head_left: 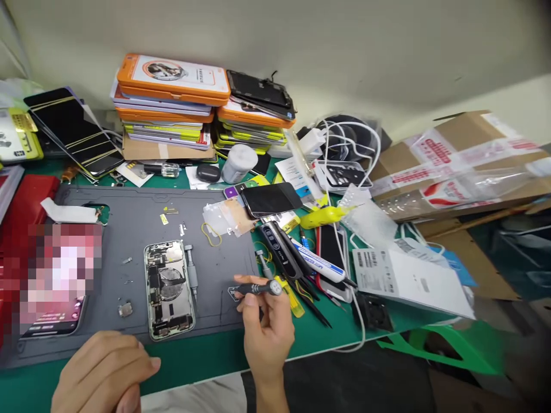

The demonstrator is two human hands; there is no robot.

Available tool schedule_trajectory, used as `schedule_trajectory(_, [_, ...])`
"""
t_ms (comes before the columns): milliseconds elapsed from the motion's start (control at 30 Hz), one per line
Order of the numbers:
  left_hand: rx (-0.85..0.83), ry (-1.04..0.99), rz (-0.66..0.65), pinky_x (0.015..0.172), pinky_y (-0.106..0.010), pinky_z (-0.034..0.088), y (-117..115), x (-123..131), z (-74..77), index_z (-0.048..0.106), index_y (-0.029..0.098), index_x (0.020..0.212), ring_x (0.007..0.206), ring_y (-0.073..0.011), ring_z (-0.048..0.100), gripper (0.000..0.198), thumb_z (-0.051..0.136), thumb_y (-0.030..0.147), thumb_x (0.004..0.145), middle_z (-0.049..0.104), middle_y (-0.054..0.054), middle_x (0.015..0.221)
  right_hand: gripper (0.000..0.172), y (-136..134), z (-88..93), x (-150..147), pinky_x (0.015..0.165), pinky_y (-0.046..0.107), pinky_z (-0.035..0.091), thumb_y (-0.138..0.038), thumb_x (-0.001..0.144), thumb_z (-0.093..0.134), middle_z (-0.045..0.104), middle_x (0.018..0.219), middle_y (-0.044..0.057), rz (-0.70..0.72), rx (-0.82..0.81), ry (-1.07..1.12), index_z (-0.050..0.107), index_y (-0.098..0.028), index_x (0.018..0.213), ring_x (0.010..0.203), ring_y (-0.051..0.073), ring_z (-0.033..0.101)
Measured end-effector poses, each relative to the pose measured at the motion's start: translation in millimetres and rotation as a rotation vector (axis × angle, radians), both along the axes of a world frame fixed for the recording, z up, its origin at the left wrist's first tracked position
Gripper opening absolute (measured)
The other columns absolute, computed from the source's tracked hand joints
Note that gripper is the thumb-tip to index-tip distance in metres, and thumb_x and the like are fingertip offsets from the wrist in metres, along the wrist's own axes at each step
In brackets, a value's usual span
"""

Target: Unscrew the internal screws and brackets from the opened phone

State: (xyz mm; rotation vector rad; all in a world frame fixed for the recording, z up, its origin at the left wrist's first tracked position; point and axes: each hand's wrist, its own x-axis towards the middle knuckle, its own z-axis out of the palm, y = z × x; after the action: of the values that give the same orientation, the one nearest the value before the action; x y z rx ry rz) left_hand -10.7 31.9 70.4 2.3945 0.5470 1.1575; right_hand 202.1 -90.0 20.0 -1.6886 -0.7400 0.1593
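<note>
An opened phone (171, 289) lies on the grey work mat (232, 252), its inner parts showing. Between the fingers and thumb of my right hand (267, 321) is a dark screwdriver (253, 288), right of the phone. My left hand (105, 370) hovers at the mat's front edge, left of the phone, with its fingers curled together; what they hold, if anything, is hidden. A second grey screwdriver (191, 269) rests along the phone's right side. Small loose parts (125, 309) lie left of the phone.
Stacked orange cases (172, 80) stand at the back. A phone with a blurred lit screen (60, 275) lies left. Right of the mat are a black tool (279, 249), a yellow tool (322, 217), a white box (413, 281) and cables. A cardboard carton (456, 155) sits far right.
</note>
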Motion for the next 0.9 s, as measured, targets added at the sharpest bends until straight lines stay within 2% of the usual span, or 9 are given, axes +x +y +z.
schedule_trajectory(133, [-0.006,-0.023,-0.075,0.06,-0.028,0.057,3.4,1.5,3.4,0.07,0.018,0.093,0.059,-0.014,0.069,0.029,0.05,0.022,0.114,0.073,-0.001,0.067,0.017,2.9,5.7,-1.8,0.06,0.027,0.062,-0.032,0.115,0.056,0.08,0.116,0.01,-0.064,0.029,0.054,0.064,-0.023,0.127,0.068,0.014,0.071])
schedule_trajectory(233, [-0.044,-0.028,-0.083,0.059,-0.028,0.057,3.1,1.0,2.5,0.069,0.018,0.093,0.058,-0.0143,0.069,0.03,0.049,0.023,0.115,0.073,-0.001,0.066,0.025,5.3,9.3,-2.5,0.058,0.028,0.061,-0.035,0.116,0.055,0.08,0.114,0.011,-0.134,0.051,0.102,0.059,-0.021,0.136,0.063,0.014,0.069])
schedule_trajectory(333, [-0.013,-0.04,-0.078,0.058,-0.029,0.056,-0.2,2.0,0.6,0.07,0.017,0.092,0.058,-0.0148,0.069,0.032,0.048,0.022,0.114,0.074,-0.002,0.066,0.033,6.3,11.2,-2.5,0.056,0.03,0.059,-0.04,0.113,0.06,0.08,0.11,0.011,-0.145,0.052,0.138,0.056,-0.021,0.14,0.06,0.015,0.067])
schedule_trajectory(500, [-0.014,-0.052,-0.057,0.054,-0.029,0.052,-7.7,2.5,-1.9,0.068,0.018,0.087,0.055,-0.0142,0.063,0.033,0.046,0.018,0.111,0.07,-0.001,0.063,0.024,4.8,12.5,-3.8,0.056,0.031,0.058,-0.039,0.108,0.069,0.079,0.109,0.009,-0.126,0.051,0.122,0.057,-0.023,0.122,0.063,0.016,0.069])
schedule_trajectory(600, [-0.078,-0.066,-0.022,0.053,-0.031,0.049,-12.7,0.0,-4.0,0.065,0.02,0.084,0.051,-0.0147,0.058,0.03,0.046,0.015,0.106,0.066,0.0,0.06,0.024,3.8,13.0,-5.4,0.054,0.03,0.059,-0.031,0.104,0.075,0.076,0.109,0.006,-0.135,0.117,0.043,0.055,-0.025,0.115,0.07,0.017,0.072])
schedule_trajectory(700, [-0.059,-0.098,0.0,0.05,-0.032,0.044,-16.3,-0.9,-7.6,0.063,0.021,0.082,0.048,-0.0156,0.053,0.025,0.047,0.013,0.099,0.064,0.001,0.057,0.025,1.3,14.1,-7.6,0.051,0.03,0.06,-0.027,0.102,0.076,0.076,0.11,0.007,-0.081,0.153,-0.077,0.055,-0.024,0.116,0.072,0.019,0.074])
schedule_trajectory(833, [-0.042,-0.092,-0.022,0.047,-0.034,0.038,-19.9,-1.0,-12.5,0.061,0.022,0.08,0.045,-0.0157,0.05,0.02,0.05,0.01,0.092,0.061,0.003,0.055,0.027,-3.1,18.7,-7.9,0.053,0.031,0.06,-0.03,0.103,0.076,0.076,0.102,0.009,-0.065,0.023,-0.193,0.057,-0.021,0.12,0.075,0.022,0.075])
schedule_trajectory(900, [-0.059,-0.096,-0.034,0.046,-0.034,0.036,-22.4,-1.8,-13.7,0.061,0.023,0.079,0.043,-0.0156,0.048,0.021,0.049,0.01,0.091,0.059,0.003,0.054,0.036,-2.4,23.5,-5.0,0.057,0.032,0.058,-0.034,0.102,0.08,0.074,0.098,0.009,-0.114,-0.047,-0.263,0.061,-0.018,0.127,0.076,0.022,0.073])
